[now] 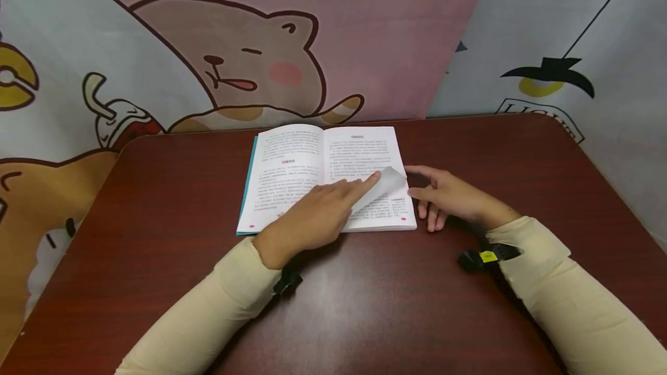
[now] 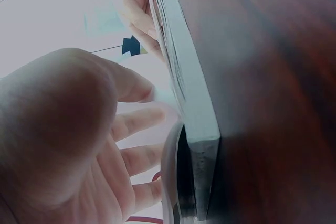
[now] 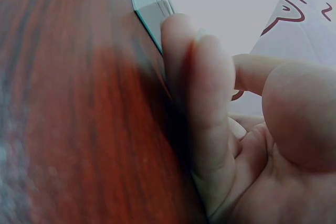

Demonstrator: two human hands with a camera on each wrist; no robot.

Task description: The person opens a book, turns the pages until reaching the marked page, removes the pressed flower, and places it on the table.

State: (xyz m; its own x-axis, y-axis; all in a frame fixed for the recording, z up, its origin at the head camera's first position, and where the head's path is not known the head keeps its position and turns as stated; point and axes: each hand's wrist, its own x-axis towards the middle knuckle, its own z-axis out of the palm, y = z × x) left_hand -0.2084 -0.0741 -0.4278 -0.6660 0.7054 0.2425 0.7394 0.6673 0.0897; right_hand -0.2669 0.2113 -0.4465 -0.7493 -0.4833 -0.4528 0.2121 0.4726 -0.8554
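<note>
An open book (image 1: 292, 190) with printed pages and a teal cover edge lies on the table. A leaf (image 1: 389, 183) of its right-hand page is lifted and curls over, showing a pale underside. Across the lower right page reaches my left hand (image 1: 318, 213), its index finger extended along the curled leaf. The left wrist view shows this hand's fingers (image 2: 139, 158) fairly straight, the thumb near the leaf. Beside the book's right edge is my right hand (image 1: 453, 195), index finger and thumb apart at the leaf's outer edge. Its other fingers (image 3: 210, 87) bend loosely near the tabletop.
The dark reddish-brown table (image 1: 375, 305) extends around the book on all sides. Behind it hangs a cartoon-printed backdrop (image 1: 385, 45). Dark straps with small devices (image 1: 471, 260) sit at both wrists, below the cream sleeves (image 1: 552, 282).
</note>
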